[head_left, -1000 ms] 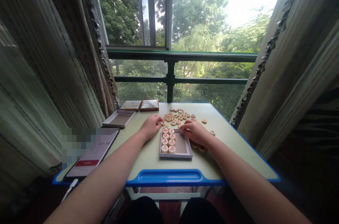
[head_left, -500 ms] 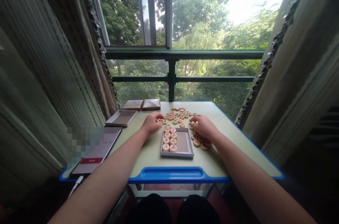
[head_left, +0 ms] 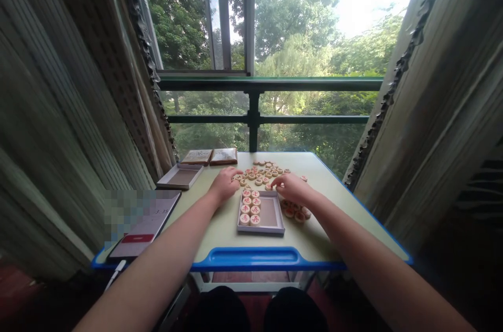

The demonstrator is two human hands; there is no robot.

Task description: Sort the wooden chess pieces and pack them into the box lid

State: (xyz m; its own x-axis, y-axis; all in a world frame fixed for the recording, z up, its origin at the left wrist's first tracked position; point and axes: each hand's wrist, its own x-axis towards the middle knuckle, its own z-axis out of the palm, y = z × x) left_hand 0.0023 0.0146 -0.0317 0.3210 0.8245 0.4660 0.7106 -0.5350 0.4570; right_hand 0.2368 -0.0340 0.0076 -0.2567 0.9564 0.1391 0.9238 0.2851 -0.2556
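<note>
Several round wooden pieces [head_left: 258,181] with red or dark characters lie loose on the table. In front of them a shallow grey box [head_left: 271,211] holds two columns of red-marked pieces [head_left: 255,210] along its left side. My left hand [head_left: 225,184] rests at the left edge of the loose pieces, its fingers apart, with pieces by its fingertips. Near the box's back right corner, my right hand [head_left: 290,187] has its fingertips on a piece [head_left: 269,187]. More pieces [head_left: 299,216] lie below my right hand, partly hidden by it.
An empty shallow box [head_left: 181,176] lies at the left, with two brown-edged cases [head_left: 223,156] behind it. A tablet [head_left: 145,224] with a white cable is at the front left. The table [head_left: 220,238] has a blue rim; a green railing [head_left: 314,84] stands beyond.
My right hand has moved left, from the pieces at the right to a piece behind the box. My left hand has hardly moved. A piece at the far right now shows.
</note>
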